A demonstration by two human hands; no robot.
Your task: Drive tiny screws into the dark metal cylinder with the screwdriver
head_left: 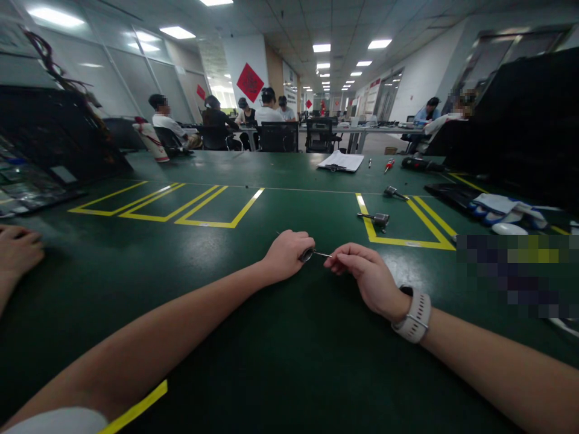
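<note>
My left hand (pixel 286 254) rests on the green table (pixel 235 337) with its fingers curled round a small silvery metal piece (pixel 307 254). A thin metal rod (pixel 322 254) sticks out of that piece toward my right hand (pixel 362 274), which pinches the rod's other end. A white watch sits on my right wrist. Both hands lie low on the tabletop, close together near the middle of the view.
Two small metal tools (pixel 379 218) (pixel 392 192) lie by yellow floor-tape lines (pixel 404 241). Papers (pixel 341 161), a red screwdriver (pixel 389 164) and gloves (pixel 502 208) lie farther back. Another person's hand (pixel 18 248) rests at the left edge. People sit at distant tables.
</note>
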